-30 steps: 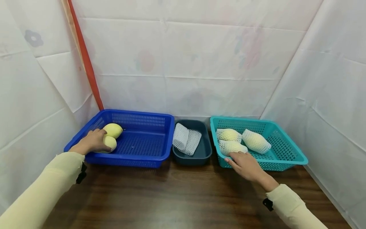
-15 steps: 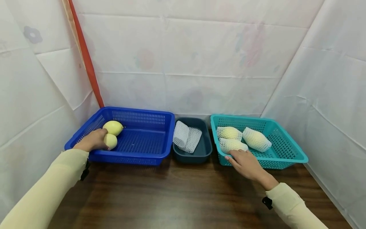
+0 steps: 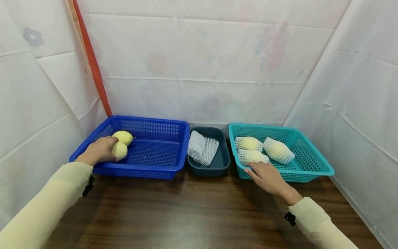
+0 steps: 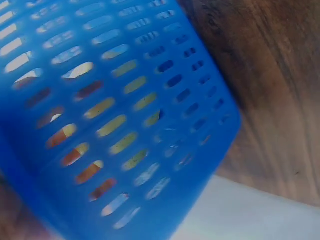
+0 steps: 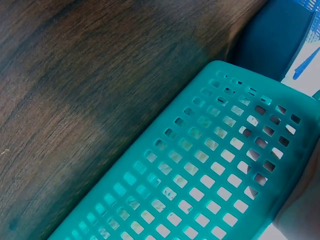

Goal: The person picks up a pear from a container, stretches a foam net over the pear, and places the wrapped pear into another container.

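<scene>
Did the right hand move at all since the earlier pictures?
No, not that I can see: the right hand stays over the same part of the teal basket's near rim.

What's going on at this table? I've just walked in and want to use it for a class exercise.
A person's left hand grips a pale yellow fruit in the blue basket, with a second yellow fruit just behind it. Their right hand rests at the near rim of the turquoise basket, which holds three netted fruits. Between the baskets, a dark bin holds white foam netting.
</scene>
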Available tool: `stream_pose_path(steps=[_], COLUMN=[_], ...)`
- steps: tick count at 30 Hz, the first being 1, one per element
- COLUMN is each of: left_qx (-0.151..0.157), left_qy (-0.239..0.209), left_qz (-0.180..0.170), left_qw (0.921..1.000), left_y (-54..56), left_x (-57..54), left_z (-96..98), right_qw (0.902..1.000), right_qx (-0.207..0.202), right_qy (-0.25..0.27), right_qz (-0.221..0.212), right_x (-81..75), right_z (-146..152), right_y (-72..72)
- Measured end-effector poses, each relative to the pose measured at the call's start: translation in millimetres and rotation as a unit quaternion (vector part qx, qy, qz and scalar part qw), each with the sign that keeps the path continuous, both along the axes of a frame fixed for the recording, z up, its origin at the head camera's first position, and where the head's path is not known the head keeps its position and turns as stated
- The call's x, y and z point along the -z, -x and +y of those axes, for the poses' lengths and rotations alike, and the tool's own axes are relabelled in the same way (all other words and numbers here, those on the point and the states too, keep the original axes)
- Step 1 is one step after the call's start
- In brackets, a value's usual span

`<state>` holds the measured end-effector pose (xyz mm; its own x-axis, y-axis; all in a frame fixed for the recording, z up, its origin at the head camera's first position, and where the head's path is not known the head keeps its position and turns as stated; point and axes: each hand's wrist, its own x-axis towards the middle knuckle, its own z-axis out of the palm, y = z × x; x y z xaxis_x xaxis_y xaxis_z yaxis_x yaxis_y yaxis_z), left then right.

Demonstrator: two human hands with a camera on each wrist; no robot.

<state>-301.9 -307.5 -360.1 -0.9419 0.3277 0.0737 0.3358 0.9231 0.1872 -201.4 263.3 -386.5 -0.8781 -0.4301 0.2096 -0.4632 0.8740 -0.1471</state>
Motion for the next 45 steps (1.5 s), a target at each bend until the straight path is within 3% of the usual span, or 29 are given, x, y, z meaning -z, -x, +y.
stream_pose_path(steps=[6, 11, 17, 24, 27, 30, 37, 41, 45], left_qx=[0.029, 0.068, 0.136, 0.217, 0.251, 0.284, 0.358, 0.395, 0.420], left_qy=[0.004, -0.017, -0.032, -0.039, -0.042, -0.046, -0.038, -0.004, 0.038], left_qz=[0.059, 0.139, 0.246, 0.310, 0.324, 0.335, 0.345, 0.328, 0.297], left_qw=[0.9978, 0.9878, 0.9592, 0.9247, 0.9113, 0.8973, 0.8668, 0.8583, 0.8565], left_y=[-10.4, -21.9, -34.3, -46.8, -52.1, -55.5, -63.9, -73.7, -85.0], left_x=[-19.5, -34.5, -49.8, -62.9, -66.4, -67.4, -68.0, -68.1, -65.0], left_z=[15.4, 32.4, 57.5, 89.1, 101.9, 113.7, 140.1, 156.7, 172.1], right_qw=[1.0000, 1.0000, 0.9996, 0.9965, 0.9970, 0.9974, 0.9921, 0.9847, 0.9731], right_qx=[-0.002, -0.002, -0.008, -0.022, -0.010, 0.000, -0.052, -0.112, -0.165], right_qy=[0.001, -0.006, -0.007, 0.014, 0.038, 0.067, 0.111, 0.134, 0.150], right_qz=[-0.004, -0.007, -0.026, -0.079, -0.067, -0.028, 0.028, 0.012, -0.058], right_x=[-3.8, -7.8, -14.6, -25.4, -31.0, -41.1, -70.7, -82.2, -82.3], right_z=[0.9, 0.7, 2.3, 5.3, 2.0, -6.7, -45.1, -72.6, -100.1], right_y=[1.9, 5.5, 9.5, 14.4, 16.1, 16.3, 15.9, 13.7, 10.6])
